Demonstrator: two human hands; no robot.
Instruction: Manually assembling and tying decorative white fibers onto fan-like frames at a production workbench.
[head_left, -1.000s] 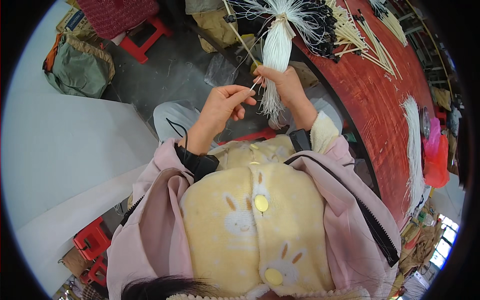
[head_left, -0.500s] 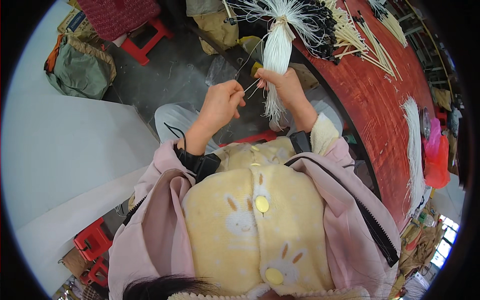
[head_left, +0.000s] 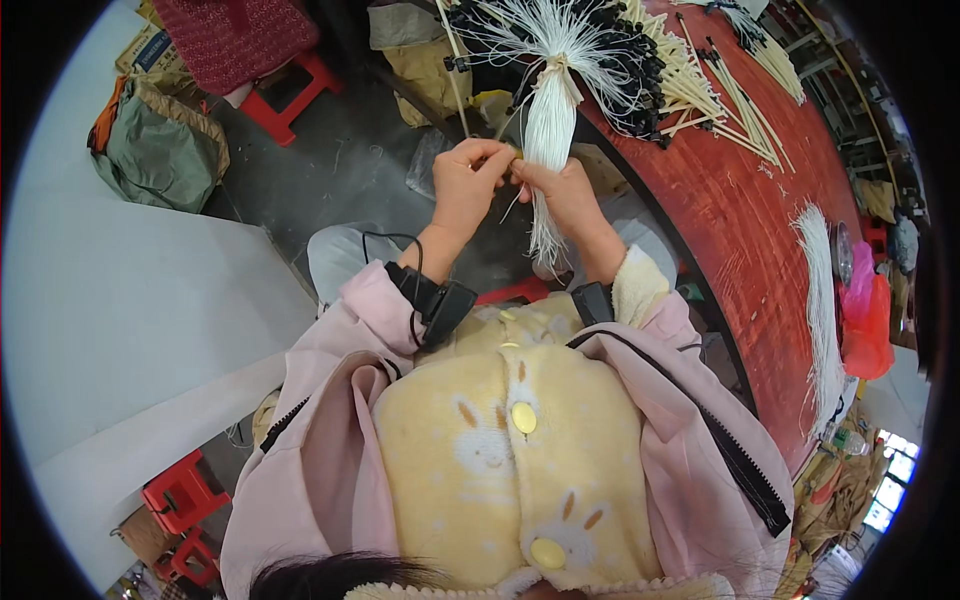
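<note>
A thick bundle of white strings (head_left: 550, 120), tied near its top, hangs over the table's edge. My right hand (head_left: 568, 198) is closed round its lower part, thumb across the front, and the loose ends dangle below. Just left of it, my left hand (head_left: 463, 188) is closed in a pinch, its fingertips meeting the right thumb. A thin white string seems to lie between the fingertips, but they mostly hide it. Above the tie the strings fan out toward a heap of small black pieces (head_left: 640, 95).
On the red table (head_left: 740, 250) lie pale thin sticks (head_left: 690, 80) with black ends and another white string bundle (head_left: 820, 310). A red plastic bag (head_left: 868, 325) sits by the far right edge. Left are a white panel (head_left: 150, 300), a green sack (head_left: 155, 150) and a red stool (head_left: 290, 100).
My left hand has moved up and right, from holding a strand away from the bundle to meeting my right fingertips. The right hand has shifted slightly and still grips the bundle.
</note>
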